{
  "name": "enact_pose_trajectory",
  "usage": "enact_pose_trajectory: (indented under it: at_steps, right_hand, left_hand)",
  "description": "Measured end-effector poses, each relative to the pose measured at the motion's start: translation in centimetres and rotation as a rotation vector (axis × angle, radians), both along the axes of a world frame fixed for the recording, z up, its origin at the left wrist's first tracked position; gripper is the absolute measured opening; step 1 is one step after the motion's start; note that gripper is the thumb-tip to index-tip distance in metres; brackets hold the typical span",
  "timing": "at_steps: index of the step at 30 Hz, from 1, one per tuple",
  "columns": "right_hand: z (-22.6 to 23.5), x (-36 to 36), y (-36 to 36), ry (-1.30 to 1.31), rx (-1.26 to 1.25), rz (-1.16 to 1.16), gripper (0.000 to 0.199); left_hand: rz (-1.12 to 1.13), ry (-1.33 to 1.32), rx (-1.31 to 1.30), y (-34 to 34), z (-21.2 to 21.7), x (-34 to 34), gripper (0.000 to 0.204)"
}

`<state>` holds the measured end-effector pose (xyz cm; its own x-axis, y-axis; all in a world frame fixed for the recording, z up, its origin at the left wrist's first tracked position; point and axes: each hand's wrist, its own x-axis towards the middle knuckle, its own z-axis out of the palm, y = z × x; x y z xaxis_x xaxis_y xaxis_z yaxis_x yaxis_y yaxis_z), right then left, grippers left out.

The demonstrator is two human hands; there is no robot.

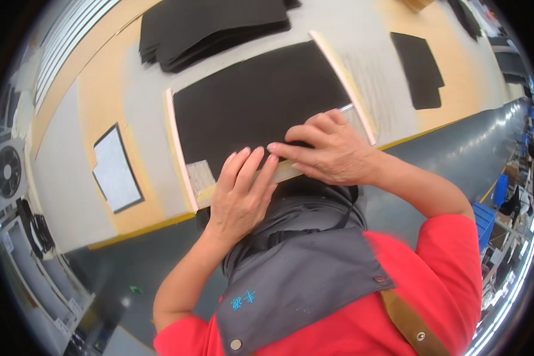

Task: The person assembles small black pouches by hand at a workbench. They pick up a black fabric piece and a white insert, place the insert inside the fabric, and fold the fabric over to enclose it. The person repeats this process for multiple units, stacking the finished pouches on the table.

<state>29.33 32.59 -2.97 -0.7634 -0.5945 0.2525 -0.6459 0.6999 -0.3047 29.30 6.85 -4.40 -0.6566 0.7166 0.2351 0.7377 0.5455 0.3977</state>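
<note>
Flat, notched black sheet [255,95], left hand [240,199] and right hand [335,153] at edge, grip closure unclear.

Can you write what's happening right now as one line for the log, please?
left hand: at near edge of black sheet | right hand: curled, same edge, grip unclear | table: black stack beyond sheet

A smooth grey-green floor [457,142] borders the pale, yellow-edged worktable [53,184] and shines with reflected light toward the right — beyond it are cluttered shelves [497,255] and blue crates [484,225]. A dark round fan [8,172] stands at far left; bright light strips [512,305] curve along the lower right.
</note>
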Motion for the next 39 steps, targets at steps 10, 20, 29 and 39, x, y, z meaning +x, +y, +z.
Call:
enact_pose_trajectory:
  at_steps: [10,20,29,39]
  right_hand:
    - [-0.2,-2.3,-0.5,0.075,0.059,0.025,0.041]
    - [0.4,-7.6,-1.3,0.105,0.178,-0.048,0.044]
    - [-0.2,-10.8,-1.5,0.123,0.147,-0.069,0.041]
    - [-0.3,-10.7,-1.9,0.11,0.187,-0.11,0.045]
  left_hand:
    - [-0.017,0.086,-0.098,-0.5,-0.2,0.2,0.05]
    - [0.044,0.08,-0.048,-0.7,-0.5,0.4,0.055]
    - [0.056,0.093,-0.068,-0.1,-0.8,0.8,0.056]
    - [0.07,0.071,-0.03,-0.2,-0.6,0.8,0.057]
